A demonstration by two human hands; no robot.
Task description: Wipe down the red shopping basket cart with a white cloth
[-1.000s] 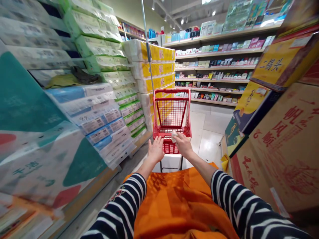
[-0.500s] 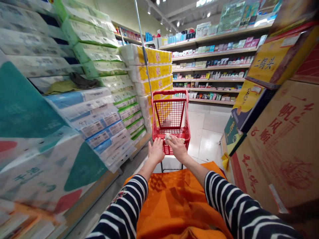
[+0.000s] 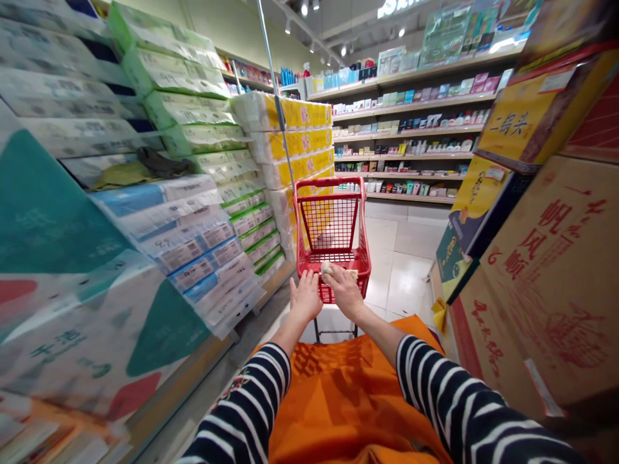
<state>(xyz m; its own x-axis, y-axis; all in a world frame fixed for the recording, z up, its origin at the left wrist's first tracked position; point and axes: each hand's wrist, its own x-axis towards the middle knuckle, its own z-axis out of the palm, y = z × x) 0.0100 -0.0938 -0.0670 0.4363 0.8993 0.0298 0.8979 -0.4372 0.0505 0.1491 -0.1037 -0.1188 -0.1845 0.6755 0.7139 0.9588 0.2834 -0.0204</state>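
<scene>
A small red shopping cart [image 3: 331,222] stands in the aisle straight ahead of me. My left hand [image 3: 306,296] rests on its near rim with the fingers laid over the edge. Just to the right, my right hand [image 3: 344,289] is closed on the same rim and also holds a small pale wad [image 3: 327,269] between its fingers. Both arms wear striped sleeves. An orange cloth [image 3: 348,393] covers my front below the arms.
Stacked packs of tissue and paper rolls [image 3: 184,219] line the left side. Cardboard boxes [image 3: 551,258] lean in from the right. Shelves of small goods [image 3: 416,135] cross the far end. A thin metal pole [image 3: 275,103] rises beside the cart. Pale floor tiles [image 3: 401,258] stretch ahead.
The cart and both hands have shifted slightly left in view as I moved along the aisle. Both hands keep their hold on the rim.
</scene>
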